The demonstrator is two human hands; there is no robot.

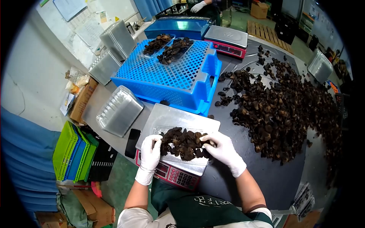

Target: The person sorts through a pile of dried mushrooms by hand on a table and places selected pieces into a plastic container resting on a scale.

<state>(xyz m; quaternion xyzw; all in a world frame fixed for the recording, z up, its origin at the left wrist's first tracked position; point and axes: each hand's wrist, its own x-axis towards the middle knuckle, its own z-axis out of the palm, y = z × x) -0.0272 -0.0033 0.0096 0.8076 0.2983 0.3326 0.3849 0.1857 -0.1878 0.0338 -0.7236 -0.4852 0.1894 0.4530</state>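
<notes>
A clear plastic tray (205, 161) filled with dark wood-ear-like mushrooms (184, 143) rests on the metal pan of a red digital scale (177, 177). My left hand (151, 152), in a white glove, is at the tray's left end, its fingers bent together at the edge of the mushrooms. At the right end my right hand (224, 150), also gloved, has thumb and fingers closed around mushrooms at the pile's edge. A black phone (132, 143) lies left of the scale.
An upturned blue crate (167, 81) carries two filled trays. Stacked empty trays (120, 111) stand left. A large mushroom heap (277, 114) covers the right side. A second scale (226, 37) sits behind. Another person's gloved hand (198, 7) shows at the top.
</notes>
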